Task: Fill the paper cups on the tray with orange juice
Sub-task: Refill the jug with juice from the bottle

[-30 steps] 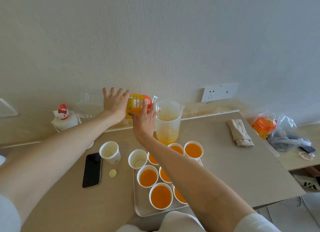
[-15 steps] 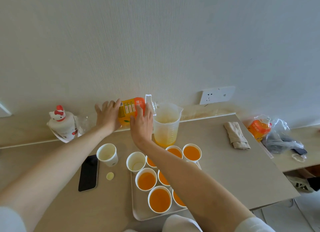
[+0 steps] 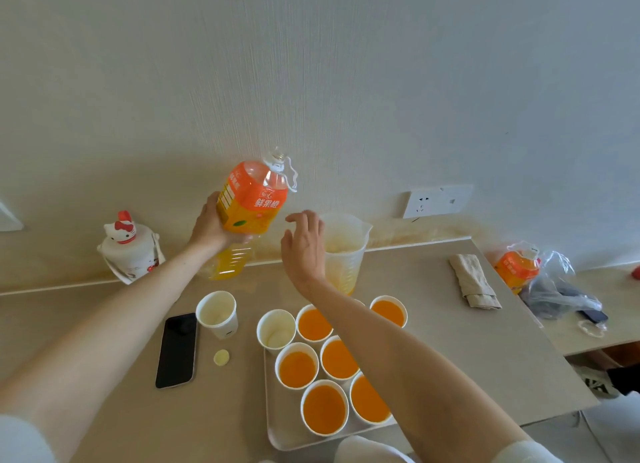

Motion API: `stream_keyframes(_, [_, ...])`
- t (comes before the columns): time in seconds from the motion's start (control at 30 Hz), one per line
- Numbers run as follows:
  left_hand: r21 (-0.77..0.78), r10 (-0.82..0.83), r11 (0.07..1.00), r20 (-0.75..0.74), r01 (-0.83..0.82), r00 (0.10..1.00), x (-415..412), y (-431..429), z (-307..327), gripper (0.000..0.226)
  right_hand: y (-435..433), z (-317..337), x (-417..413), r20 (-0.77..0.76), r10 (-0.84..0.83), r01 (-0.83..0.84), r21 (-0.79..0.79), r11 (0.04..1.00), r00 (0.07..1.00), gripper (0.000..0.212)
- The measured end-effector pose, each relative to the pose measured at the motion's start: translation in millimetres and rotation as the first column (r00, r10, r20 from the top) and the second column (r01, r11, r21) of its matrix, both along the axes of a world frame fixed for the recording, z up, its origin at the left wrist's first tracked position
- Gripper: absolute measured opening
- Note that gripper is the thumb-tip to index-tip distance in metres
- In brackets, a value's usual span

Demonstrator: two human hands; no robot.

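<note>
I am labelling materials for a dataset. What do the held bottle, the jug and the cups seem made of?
Bottle: clear glossy plastic, probably; juice shows through below the orange label. Jug: translucent plastic, it seems; its cloudy wall shows ribbed lines. Cups: white matte paper, likely, with thin rolled rims.

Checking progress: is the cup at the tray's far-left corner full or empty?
Empty: the cup shows its bare white bottom, no juice.

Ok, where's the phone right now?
In the head view the phone lies flat on the table, left of the tray, next to the small pale disc and the empty cup.
</note>
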State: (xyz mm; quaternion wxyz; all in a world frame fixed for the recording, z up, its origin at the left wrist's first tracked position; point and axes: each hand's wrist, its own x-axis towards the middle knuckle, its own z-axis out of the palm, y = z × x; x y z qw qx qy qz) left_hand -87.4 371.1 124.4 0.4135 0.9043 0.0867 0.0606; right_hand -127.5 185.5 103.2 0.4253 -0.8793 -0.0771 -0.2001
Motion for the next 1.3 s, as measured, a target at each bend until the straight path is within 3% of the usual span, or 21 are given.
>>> stream_keyframes(0.2, [-0.189, -0.061, 0.980, -0.014, 0.058, 0.998, -10.7, -4.1, -7.5, 0.107, 12.0, 7.1, 10.4, -0.442, 0.186, -0.080, 0.248, 0.965, 0.877, 0.061])
stream_keyframes(0.3, [-0.210, -0.106, 0.973, -0.020, 0.099, 0.994, -15.7, -18.9, -8.1, 0.093, 17.2, 8.5, 16.2, -0.438, 0.243, -0.080, 0.358, 0.930, 0.866, 0.054])
stream_keyframes(0.37, [-0.227, -0.101, 0.969, -0.019, 0.094, 0.995, -15.8, -24.3, -11.9, 0.100, 17.7, 8.8, 18.0, -0.436, 0.242, -0.071, 0.373, 0.925, 0.867, 0.053])
stream_keyframes(0.6, [-0.196, -0.037, 0.981, -0.176, 0.002, 0.984, -14.2, -18.1, -39.3, 0.122, 18.1, -3.8, 24.6, -0.493, 0.202, -0.061, 0.287, 0.956, 0.846, 0.048])
stream_keyframes(0.73, [-0.159, 0.023, 0.985, -0.233, -0.061, 0.972, -12.4, -19.3, -51.3, 0.118, 19.7, -12.2, 27.8, -0.556, 0.199, -0.083, 0.228, 0.970, 0.807, 0.048])
stream_keyframes(0.83, [-0.225, 0.024, 0.972, -0.215, -0.073, 0.976, -9.7, -14.9, -64.8, 0.119, 21.6, -15.3, 26.5, -0.579, 0.191, -0.088, 0.202, 0.975, 0.792, 0.049])
stream_keyframes(1.07, [-0.198, 0.046, 0.974, -0.306, -0.111, 0.951, -4.2, -5.9, -86.2, 0.077, 28.0, -30.9, 24.1, -0.628, 0.209, -0.099, 0.205, 0.974, 0.750, 0.056])
stream_keyframes(1.2, [-0.041, 0.064, 0.996, -0.368, -0.085, 0.928, -7.0, -7.1, -77.7, 0.032, 28.1, -30.6, 23.9, -0.646, 0.228, -0.110, 0.219, 0.970, 0.728, 0.056])
stream_keyframes(1.3, [0.065, 0.105, 0.994, -0.425, -0.085, 0.899, -13.4, -8.2, -75.5, 0.025, 24.3, -27.8, 19.8, -0.647, 0.240, -0.140, 0.203, 0.969, 0.724, 0.052])
